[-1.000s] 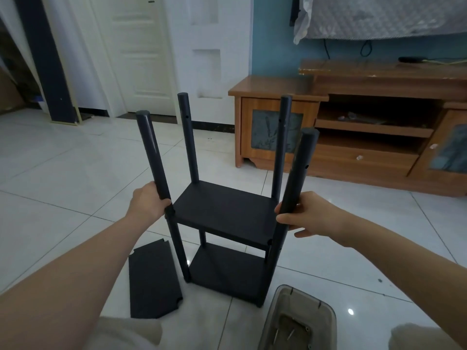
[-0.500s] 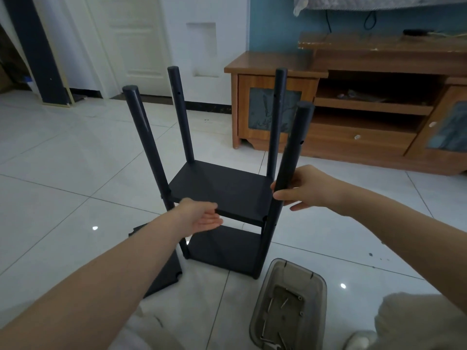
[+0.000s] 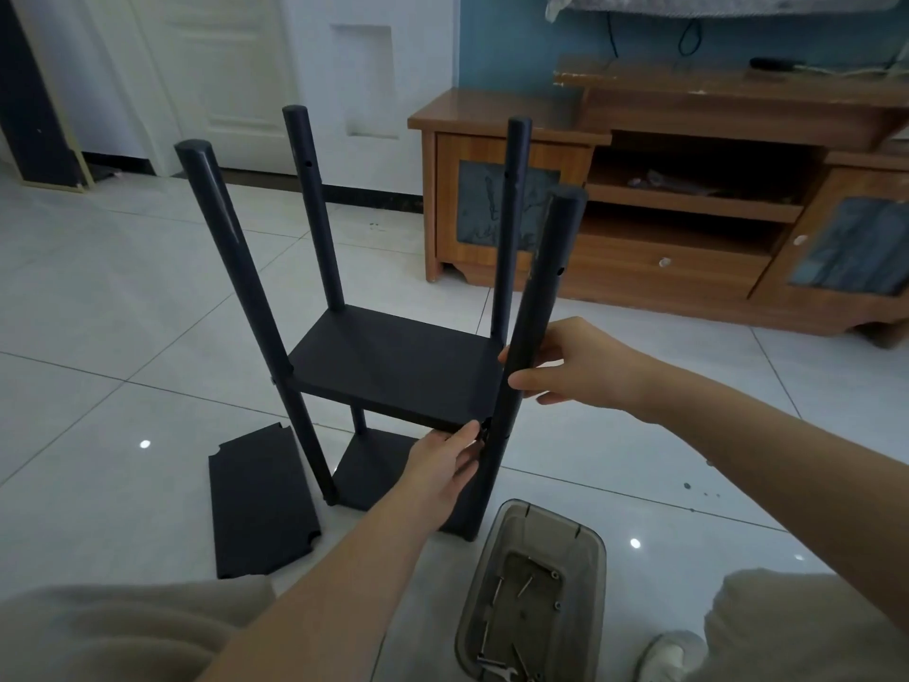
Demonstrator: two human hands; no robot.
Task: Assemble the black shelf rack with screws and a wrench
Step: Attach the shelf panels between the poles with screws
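The black shelf rack [image 3: 393,366] stands upright on the tiled floor, four round posts joined by a middle shelf and a lower shelf. My right hand [image 3: 575,366] grips the near right post [image 3: 538,307] just above the middle shelf. My left hand [image 3: 442,465] reaches under that shelf's near right corner, fingertips at the joint with the post; whether it holds anything is hidden. A loose black shelf panel [image 3: 260,504] lies flat on the floor to the left. A clear plastic tray [image 3: 531,593] near my knees holds several screws and a wrench.
A wooden TV cabinet [image 3: 688,209] stands along the blue wall behind the rack. A white door and wall are at the back left. My knees and a shoe frame the bottom of the view.
My left hand let go of the near left post and moved right, under the middle shelf to its near right corner. My right hand kept its grip on the right post.
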